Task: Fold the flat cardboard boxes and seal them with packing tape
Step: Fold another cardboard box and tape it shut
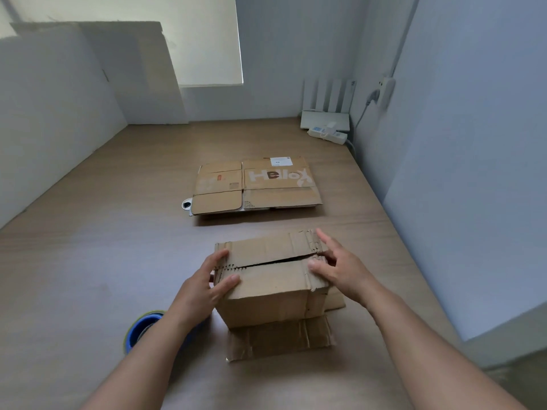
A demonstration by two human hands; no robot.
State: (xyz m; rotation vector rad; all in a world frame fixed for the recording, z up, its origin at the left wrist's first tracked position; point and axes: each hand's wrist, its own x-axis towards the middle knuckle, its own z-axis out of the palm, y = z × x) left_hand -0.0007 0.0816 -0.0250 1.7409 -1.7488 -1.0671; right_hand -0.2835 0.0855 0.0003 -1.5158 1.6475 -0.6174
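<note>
Box: The cardboard box (272,291) stands folded up on the table (88,232), a little below the middle of the frame. Loose cardboard sticks out flat from under it, toward the bottom edge and the right.

Top flaps: Two flaps lie down on top and meet at a crack (266,263). The crack is not shut tight, and it shows dark toward its right end. I see no tape on it.

Way the crack runs: Left to right across the frame, from one hand to the other. Its right end sits a bit higher.

Left hand: The left hand (207,279) is at the left end of the box. Its fingers are nearly straight and spread, pressing on both flaps. It holds nothing.

Right hand: The right hand (334,264) is at the right end. The thumb pushes down next to the crack, and the other fingers reach out straight and apart. It holds nothing.

Tape roll: The blue tape roll (142,327) sits at the lower left, partly hidden by the left forearm and apart from the box. The left hand is much nearer to it.

Flat boxes: A pile of flat boxes (257,184) lies in the middle of the frame, well away from both hands.

Next, I think: The right hand keeps the flaps down and the left hand gets the roll. The tape should go along the crack.
</note>
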